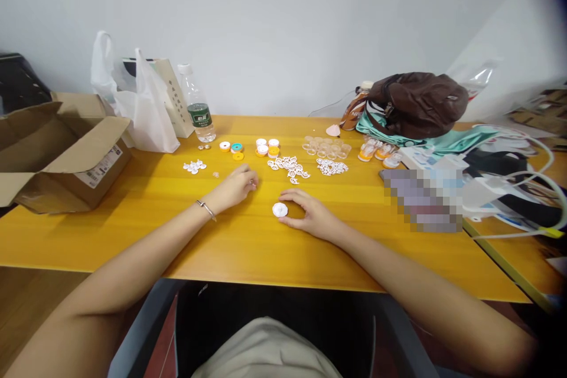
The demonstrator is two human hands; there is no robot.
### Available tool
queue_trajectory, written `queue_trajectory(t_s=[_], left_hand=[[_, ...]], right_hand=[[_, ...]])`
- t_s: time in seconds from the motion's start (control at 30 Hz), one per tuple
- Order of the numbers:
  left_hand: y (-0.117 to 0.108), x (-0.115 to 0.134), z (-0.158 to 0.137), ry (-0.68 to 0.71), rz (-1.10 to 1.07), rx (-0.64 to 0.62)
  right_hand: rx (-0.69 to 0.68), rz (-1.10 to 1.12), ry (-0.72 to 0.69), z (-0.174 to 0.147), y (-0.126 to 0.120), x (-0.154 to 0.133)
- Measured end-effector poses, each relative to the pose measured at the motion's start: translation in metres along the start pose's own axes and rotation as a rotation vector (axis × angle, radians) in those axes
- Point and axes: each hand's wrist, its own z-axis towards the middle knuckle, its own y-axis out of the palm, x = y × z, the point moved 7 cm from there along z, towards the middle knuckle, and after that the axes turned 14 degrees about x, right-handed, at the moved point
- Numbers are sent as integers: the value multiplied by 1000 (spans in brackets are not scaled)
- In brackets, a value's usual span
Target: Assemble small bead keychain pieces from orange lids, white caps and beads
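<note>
My right hand (pixel 314 215) has its thumb and fingers around the sides of a small white round plastic piece (pixel 280 209), low over the front middle of the table. My left hand (pixel 237 186) is to the left and a little farther back. Its fingers are curled together, and what they hold, if anything, is hidden. Beyond it stand white and orange round caps (pixel 262 147), and a teal-topped one (pixel 237 147) farther left. White leaf-shaped cut-out parts (pixel 287 166) lie scattered behind my right hand, with another pile (pixel 332 167) to their right.
Small white parts (pixel 195 166) lie at the left. Clear plastic cups (pixel 328 146) and orange-based clear pieces (pixel 376 150) occupy the back right. Around them are a cardboard box (pixel 97 159), white bag (pixel 148 112), water bottle (pixel 199 109), coffee bottle (pixel 357 106), brown bag (pixel 416 103) and cables (pixel 544 171).
</note>
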Motion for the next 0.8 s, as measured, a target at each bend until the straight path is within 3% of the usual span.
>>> queue_trajectory(t_s=[0.17, 0.4, 0.6, 0.8], left_hand=[[3, -8, 0, -50, -3, -21], [3, 0, 2, 6, 26, -12], [1, 16, -1, 176, 46, -100], [5, 23, -6, 279, 220, -130]], right_hand=[[-7, 12, 7, 0, 1, 2], [7, 2, 33, 2, 4, 4], [-36, 29, -14, 2, 4, -5], [35, -51, 53, 3, 0, 4]])
